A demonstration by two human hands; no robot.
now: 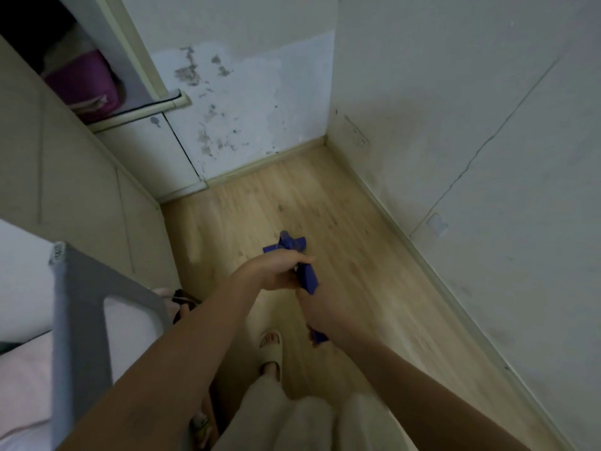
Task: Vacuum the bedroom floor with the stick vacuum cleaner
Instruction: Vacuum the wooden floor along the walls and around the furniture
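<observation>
Blue stick vacuum cleaner point(304, 271) held over the wooden floor point(341, 206) — your left hand point(279, 271) curls round its upper body, right hand point(320, 312) round the handle. Risk: the head — hidden — may strike the nearby skirting.

matt wood floor point(292, 203), seemingly plastic vacuum point(309, 278)

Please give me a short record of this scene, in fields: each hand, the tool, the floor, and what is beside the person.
left hand: grips the upper part of the blue vacuum cleaner
right hand: grips the same tool lower down
floor: light wood laminate, in a room corner
left side: bed with a grey rail
foot: beige slipper
</observation>
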